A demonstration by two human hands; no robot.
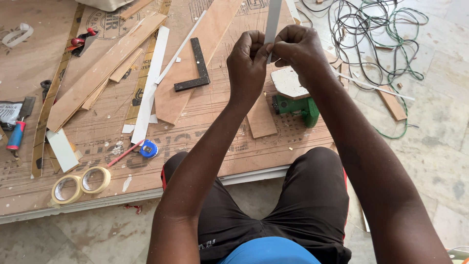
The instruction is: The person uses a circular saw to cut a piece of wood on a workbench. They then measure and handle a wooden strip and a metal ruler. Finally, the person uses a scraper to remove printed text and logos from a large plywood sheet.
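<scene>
A thin, pale grey-white edging strip [272, 19] stands almost upright, running from the top edge of the view down to the person's knuckles. It is narrow, flat and straight, with a smooth matte face. Its lower end is pinched between the fingers of both hands, held up in the air above the plywood sheet rather than resting on it. How far it extends upward cannot be seen.

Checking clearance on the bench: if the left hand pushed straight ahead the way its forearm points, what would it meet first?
The left hand already pinches the white strip. Further on, likely the plywood sheet on the board, though depth is unclear.
</scene>
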